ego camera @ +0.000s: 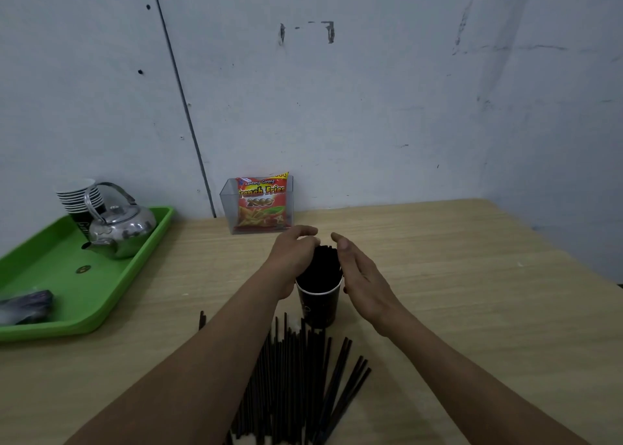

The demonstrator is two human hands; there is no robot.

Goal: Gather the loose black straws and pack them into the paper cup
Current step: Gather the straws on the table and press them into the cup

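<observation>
A: We start at the hands: the left hand [296,259] has its fingers curled round the standing straws [323,259]. The right hand [362,276] is flat and open, palm facing that bundle from the other side, holding nothing.
B: Both sit over the paper cup [318,306], upright on the tabletop [472,276] between the wrists, with the bundle poking out of its mouth.
A: Now the part that matters, we'd say: the loose straws [296,377] lie nearer to us than the cup, between and under the forearms.
B: Their long axes run roughly away from us, toward the cup, fanning a little on the right.
A: So whichever hand goes has to come back toward the body. The right looks freer, we reckon. A lone straw [201,320] lies off to the left, closer to the left arm
</observation>
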